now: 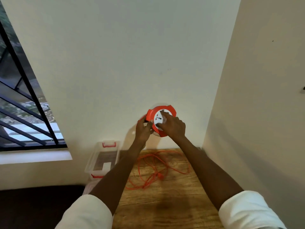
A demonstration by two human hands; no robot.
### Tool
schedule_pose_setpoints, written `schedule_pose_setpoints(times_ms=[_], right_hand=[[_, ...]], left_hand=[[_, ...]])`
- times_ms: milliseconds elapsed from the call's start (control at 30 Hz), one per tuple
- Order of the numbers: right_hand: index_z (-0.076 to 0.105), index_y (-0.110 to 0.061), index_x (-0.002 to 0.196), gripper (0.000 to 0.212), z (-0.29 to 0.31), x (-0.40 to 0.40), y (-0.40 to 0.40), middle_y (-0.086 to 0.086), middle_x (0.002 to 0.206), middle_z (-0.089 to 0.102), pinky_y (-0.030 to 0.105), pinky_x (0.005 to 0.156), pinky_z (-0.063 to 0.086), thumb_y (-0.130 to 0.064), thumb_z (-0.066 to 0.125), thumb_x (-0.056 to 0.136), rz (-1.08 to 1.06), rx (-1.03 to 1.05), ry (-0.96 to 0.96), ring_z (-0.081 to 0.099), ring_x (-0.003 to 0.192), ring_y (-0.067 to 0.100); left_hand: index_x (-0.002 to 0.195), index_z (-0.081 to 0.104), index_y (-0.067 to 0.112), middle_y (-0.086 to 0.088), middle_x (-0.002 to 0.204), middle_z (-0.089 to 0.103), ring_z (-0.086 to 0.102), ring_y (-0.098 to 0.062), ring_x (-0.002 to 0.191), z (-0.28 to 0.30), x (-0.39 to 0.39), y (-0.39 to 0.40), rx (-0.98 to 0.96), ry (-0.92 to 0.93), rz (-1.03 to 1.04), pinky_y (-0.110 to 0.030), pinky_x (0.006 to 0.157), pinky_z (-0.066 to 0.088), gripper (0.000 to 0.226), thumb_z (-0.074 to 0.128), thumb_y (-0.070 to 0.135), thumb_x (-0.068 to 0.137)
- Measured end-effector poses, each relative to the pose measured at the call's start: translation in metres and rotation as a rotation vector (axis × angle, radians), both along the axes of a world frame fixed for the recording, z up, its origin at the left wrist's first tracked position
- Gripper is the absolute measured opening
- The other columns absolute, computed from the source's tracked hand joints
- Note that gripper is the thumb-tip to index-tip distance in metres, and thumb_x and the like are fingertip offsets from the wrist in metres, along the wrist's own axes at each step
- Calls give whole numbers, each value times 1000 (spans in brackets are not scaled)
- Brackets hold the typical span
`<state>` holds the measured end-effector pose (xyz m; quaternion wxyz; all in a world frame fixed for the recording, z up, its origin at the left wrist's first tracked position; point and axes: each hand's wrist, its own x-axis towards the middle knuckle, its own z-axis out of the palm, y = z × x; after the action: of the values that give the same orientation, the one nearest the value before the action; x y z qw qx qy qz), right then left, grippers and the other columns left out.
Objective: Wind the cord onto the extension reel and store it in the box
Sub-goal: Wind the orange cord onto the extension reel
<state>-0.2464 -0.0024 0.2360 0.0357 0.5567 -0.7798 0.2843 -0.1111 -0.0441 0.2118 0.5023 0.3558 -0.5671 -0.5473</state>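
Window (24, 96): far left, black bars across it, a white sill below.
Box (102, 158): clear plastic with red latches, open on top, standing at the table's far left corner, just left of the left forearm.
Table (165, 204): wooden, pushed into the corner of two pale walls.
Cord (156, 169): orange, lying in loose tangled loops on the far half of the table, its plug end (blurred) near the middle of the heap; none of it can be seen wound on the reel.
Left hand (142, 128): raised above the table's far edge, fingers closed on the left rim of the reel.
Extension reel (160, 120): orange with a white socket face, held up in the air in front of the back wall, face turned toward the camera.
Right hand (172, 127): laid over the white face, fingers curled and pressing on it, index fingertip up near the centre.
Sleeves (85, 212): white, pushed up both forearms.
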Motion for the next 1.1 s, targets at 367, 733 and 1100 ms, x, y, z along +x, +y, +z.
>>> schedule_pose_setpoints(times_ms=[367,733,1100], right_hand=[[53,-7,124,50,-7,5,10,18,108,72,29,45,55,-33,74,87,-65,-50,-1505,69,55,17],[52,-37,138,63,-1,-36,12,9,148,46,41,82,53,-25,75,81,493,19,649,58,118,33],[21,-37,155,68,-2,-26,3,22,139,52,42,86,54,-28,58,98,374,195,990,63,112,38]], left_hand=[[140,50,13,-5,132,60,64,-27,117,-27,-6,8,11,15,-4,-31,81,61,47,63,25,97],[139,55,17,-8,122,67,64,-27,104,14,32,-35,-1,-249,-160,-32,72,61,39,55,27,102],[135,58,15,-7,126,66,67,-28,108,7,20,-29,-12,-236,-130,-39,81,61,39,61,30,99]])
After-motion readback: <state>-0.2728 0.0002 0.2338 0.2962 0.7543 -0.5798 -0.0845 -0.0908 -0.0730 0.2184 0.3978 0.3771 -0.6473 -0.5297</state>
